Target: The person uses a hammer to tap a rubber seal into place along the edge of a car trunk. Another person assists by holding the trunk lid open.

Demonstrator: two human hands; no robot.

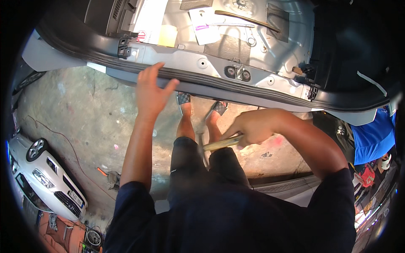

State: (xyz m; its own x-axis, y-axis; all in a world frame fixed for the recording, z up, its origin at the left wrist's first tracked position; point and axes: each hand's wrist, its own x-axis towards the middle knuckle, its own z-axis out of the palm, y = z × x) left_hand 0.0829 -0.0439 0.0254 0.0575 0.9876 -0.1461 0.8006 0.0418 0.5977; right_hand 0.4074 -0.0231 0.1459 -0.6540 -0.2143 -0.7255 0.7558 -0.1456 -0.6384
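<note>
My left hand (pixel 154 90) is open, its fingers spread at the rear sill (pixel 177 59) of a car's open boot. The fingertips overlap the dark rubber seal (pixel 202 80); whether they press on it I cannot tell. Lower and to the right, my right hand (pixel 255 126) is closed round the wooden handle of a hammer (pixel 220 143). Its thin, blurred metal head hangs in front of my legs, apart from the car. In the middle of the sill sits the metal boot latch (pixel 238 73).
On the boot floor lie a long wooden handle (pixel 244 19), a ring spanner (pixel 251 40), a white sheet (pixel 202 31) and a yellow piece (pixel 168 36). A white car (pixel 50 177) stands at left, near a cable on the concrete. Blue cloth (pixel 373 137) hangs at right.
</note>
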